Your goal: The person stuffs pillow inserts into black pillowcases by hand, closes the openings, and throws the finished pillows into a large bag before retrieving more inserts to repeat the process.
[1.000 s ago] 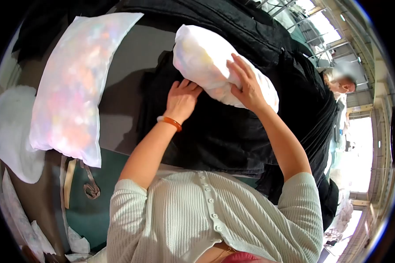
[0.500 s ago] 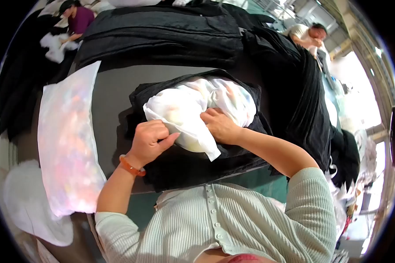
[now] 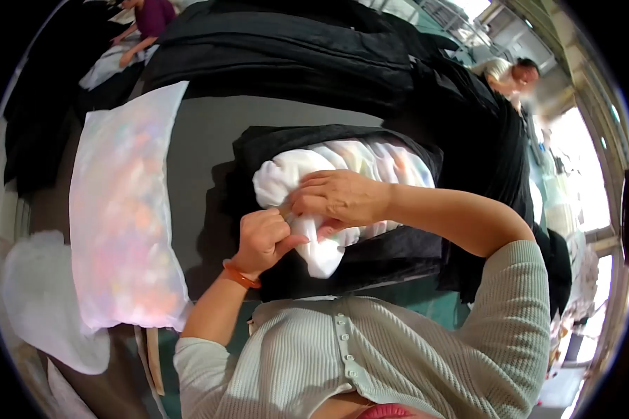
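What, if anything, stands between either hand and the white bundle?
Nothing visible does. The right hand and left hand are both at the white bundle's near left part; the black cloth shows around the bundle, not in between.

Free way in: strip of grey table between long pillow and black cloth under the white bundle. Far side blocked by fabric stack, right side by draped fabric. Left hand and right hand crowd the bundle's near side.
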`<action>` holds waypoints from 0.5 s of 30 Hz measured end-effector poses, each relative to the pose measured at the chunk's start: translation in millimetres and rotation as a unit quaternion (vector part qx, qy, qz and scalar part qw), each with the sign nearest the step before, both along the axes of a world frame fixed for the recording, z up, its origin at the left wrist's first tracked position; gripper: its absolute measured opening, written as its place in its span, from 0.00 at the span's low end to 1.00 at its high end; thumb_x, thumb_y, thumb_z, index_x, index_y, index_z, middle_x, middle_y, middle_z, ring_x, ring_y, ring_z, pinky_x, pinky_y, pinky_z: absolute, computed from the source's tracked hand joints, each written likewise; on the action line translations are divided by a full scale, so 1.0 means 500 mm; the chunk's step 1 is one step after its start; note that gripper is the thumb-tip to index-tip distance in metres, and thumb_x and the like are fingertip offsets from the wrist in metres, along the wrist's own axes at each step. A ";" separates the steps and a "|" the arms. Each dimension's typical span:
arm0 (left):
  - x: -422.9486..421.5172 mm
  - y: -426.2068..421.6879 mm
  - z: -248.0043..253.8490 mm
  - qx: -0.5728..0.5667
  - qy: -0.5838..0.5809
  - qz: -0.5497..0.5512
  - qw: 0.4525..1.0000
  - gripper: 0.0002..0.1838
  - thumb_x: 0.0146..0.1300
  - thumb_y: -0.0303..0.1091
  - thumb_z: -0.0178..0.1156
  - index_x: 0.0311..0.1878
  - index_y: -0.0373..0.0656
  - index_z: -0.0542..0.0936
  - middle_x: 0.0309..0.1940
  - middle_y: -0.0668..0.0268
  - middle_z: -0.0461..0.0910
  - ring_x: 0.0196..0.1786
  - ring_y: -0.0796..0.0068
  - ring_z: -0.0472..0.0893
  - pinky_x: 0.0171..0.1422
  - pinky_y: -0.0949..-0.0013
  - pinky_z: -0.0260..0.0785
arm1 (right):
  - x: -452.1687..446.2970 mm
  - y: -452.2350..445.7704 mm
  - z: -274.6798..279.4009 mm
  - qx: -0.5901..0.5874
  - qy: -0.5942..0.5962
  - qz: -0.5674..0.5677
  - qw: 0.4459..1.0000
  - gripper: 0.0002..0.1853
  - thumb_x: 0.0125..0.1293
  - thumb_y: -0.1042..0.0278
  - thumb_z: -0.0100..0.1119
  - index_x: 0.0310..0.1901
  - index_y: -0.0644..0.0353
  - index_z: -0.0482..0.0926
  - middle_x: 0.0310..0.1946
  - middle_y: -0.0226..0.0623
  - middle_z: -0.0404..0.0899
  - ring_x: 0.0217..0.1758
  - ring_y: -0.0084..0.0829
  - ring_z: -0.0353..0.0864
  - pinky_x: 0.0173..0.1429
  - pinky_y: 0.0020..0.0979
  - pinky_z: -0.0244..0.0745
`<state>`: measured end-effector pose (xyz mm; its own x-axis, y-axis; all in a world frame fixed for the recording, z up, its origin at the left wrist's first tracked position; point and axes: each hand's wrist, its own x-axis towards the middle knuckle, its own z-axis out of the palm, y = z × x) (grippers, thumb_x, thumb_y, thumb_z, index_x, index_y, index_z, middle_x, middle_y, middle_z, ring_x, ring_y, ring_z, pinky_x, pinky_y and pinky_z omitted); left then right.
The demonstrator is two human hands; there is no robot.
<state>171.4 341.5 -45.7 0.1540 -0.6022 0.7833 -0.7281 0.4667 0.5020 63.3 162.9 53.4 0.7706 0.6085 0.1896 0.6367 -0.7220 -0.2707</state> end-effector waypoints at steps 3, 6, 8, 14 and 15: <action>-0.039 0.004 0.019 -0.063 0.007 0.061 0.996 0.25 0.53 0.48 0.71 0.15 0.47 0.66 0.14 0.67 0.64 0.17 0.68 0.68 0.22 0.69 0.61 | -0.002 0.024 -0.072 -0.116 0.102 -0.161 0.975 0.17 0.57 0.60 0.64 0.44 0.58 0.76 0.40 0.37 0.80 0.49 0.42 0.78 0.57 0.40 0.71; -0.098 -0.033 0.056 -0.125 -0.038 -0.004 0.991 0.25 0.49 0.49 0.72 0.15 0.48 0.67 0.14 0.69 0.65 0.18 0.69 0.70 0.23 0.71 0.62 | 0.010 0.095 -0.161 -0.231 0.227 -0.173 0.930 0.14 0.62 0.62 0.59 0.46 0.61 0.77 0.43 0.41 0.80 0.52 0.42 0.79 0.60 0.40 0.70; -0.119 -0.049 0.041 -0.032 -0.057 -0.036 0.997 0.24 0.50 0.51 0.71 0.17 0.47 0.69 0.15 0.69 0.68 0.20 0.70 0.72 0.24 0.71 0.64 | 0.004 0.118 -0.216 -0.197 0.232 -0.166 0.938 0.15 0.62 0.62 0.59 0.46 0.61 0.77 0.44 0.41 0.80 0.52 0.42 0.78 0.60 0.40 0.70; -0.052 -0.032 0.010 -0.009 -0.018 -0.017 1.000 0.24 0.54 0.52 0.68 0.17 0.46 0.70 0.14 0.67 0.69 0.21 0.70 0.74 0.25 0.70 0.67 | 0.012 0.123 -0.275 -0.141 0.230 -0.166 0.949 0.15 0.63 0.63 0.57 0.48 0.62 0.77 0.46 0.42 0.80 0.54 0.42 0.78 0.61 0.39 0.70; -0.040 -0.023 -0.005 0.011 -0.045 -0.004 0.999 0.23 0.54 0.50 0.68 0.18 0.46 0.71 0.16 0.68 0.70 0.22 0.70 0.75 0.25 0.70 0.68 | 0.013 0.123 -0.280 -0.137 0.226 -0.161 0.951 0.15 0.63 0.63 0.57 0.48 0.62 0.77 0.46 0.42 0.80 0.54 0.41 0.78 0.62 0.39 0.69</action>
<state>151.6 330.2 -48.1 0.0788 -0.6200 0.7806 -0.7671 0.4624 0.4447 70.0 224.5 -86.4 0.8905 0.3050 -0.3376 0.2329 -0.9430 -0.2376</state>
